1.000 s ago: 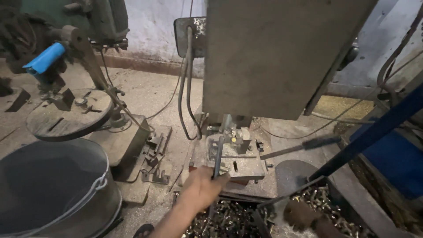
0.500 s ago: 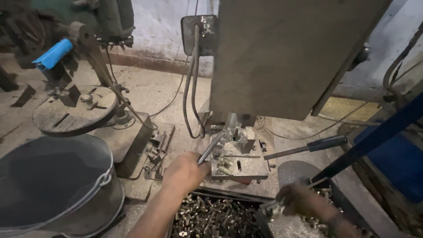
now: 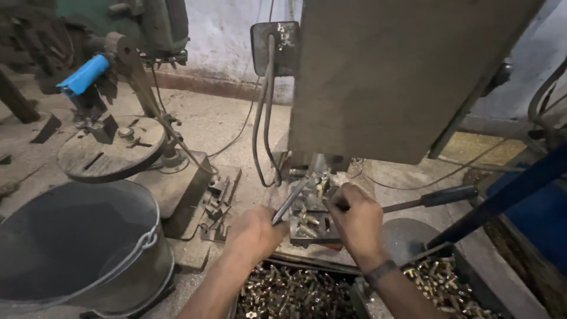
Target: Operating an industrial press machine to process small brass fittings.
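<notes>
Head view: the left hand is clenched around the lower end of a thin metal lever, which slants up and to the right from the fist toward the fixture; the right hand sits just right of that lever, its fingers curled down onto the fixture's top, pinching something small there, though what exactly it grips is too hidden to tell; the two hands are close together with the fixture between them; small brass parts lie on the fixture, just under the right hand's fingertips; a dark band circles the right wrist; directly below both hands a tray holds a heap of the same brass parts, and a second heap lies below and right of the right wrist; a black-gripped handle runs out to the right from behind the right hand; above both hands hangs the big grey machine housing; two black cables drop from a box above the left hand; a grey bucket stands well left of the left hand; beyond it, up and left, a round drill table and a blue handle.
</notes>
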